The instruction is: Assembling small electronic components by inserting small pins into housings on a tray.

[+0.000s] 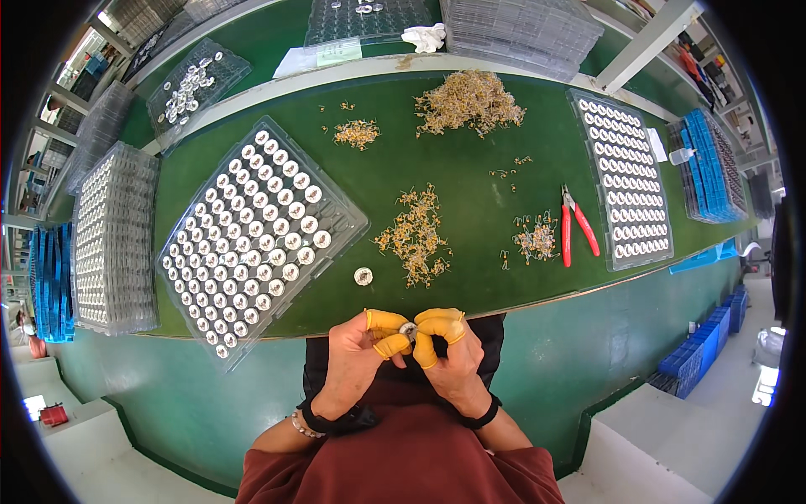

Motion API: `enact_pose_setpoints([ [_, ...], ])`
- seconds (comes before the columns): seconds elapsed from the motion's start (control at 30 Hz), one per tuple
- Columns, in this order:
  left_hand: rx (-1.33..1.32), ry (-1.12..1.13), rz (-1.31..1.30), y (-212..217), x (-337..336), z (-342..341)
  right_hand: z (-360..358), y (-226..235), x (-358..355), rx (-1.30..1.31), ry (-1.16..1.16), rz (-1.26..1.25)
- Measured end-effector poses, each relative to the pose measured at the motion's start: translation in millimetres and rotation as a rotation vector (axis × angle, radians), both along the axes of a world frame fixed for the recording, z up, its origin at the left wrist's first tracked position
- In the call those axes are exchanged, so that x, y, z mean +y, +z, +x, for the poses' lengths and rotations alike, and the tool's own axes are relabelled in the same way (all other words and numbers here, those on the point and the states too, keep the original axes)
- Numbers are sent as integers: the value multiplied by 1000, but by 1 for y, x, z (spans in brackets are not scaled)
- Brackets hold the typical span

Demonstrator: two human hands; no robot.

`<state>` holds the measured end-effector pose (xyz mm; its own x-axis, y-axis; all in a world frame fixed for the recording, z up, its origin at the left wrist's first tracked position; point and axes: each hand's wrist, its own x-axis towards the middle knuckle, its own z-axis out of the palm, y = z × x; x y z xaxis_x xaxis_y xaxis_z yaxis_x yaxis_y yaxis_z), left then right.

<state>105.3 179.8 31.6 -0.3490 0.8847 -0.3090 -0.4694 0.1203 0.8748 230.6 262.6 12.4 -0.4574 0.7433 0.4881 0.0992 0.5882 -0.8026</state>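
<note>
Just past the table's near edge, a small round grey-and-white part (409, 330) is pinched between my two hands. Yellow finger covers are on the thumb and fingers of my left hand (359, 357), which closes on the part from its left side. My right hand (453, 357), with yellow covers too, grips it from the other side. The fingers hide most of the part. Nearest to them on the green table lies a loose white round part (363, 275). Beyond it spreads a pile of tiny orange-and-silver wire-leaded components (416, 235).
At left, a clear tray (357, 220) carries rows of white round parts; another tray (665, 186) stands at right. Red-handled pliers (576, 225) lie beside a small component heap (537, 238). A larger heap (472, 101) sits at the back. Stacked trays (116, 239) stand far left.
</note>
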Motion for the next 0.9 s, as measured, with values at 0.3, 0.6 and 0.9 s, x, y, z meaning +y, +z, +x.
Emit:
enact_pose_setpoints([
  [0.3,797,-107,147,2,3,-9,8,0,5,64,161,-193],
  [0.6,56,72,12,-11,-1,2,6,6,10,34,115,-184],
  [0.9,47,72,73,-4,11,-1,2,6,68,-543,-154,182],
])
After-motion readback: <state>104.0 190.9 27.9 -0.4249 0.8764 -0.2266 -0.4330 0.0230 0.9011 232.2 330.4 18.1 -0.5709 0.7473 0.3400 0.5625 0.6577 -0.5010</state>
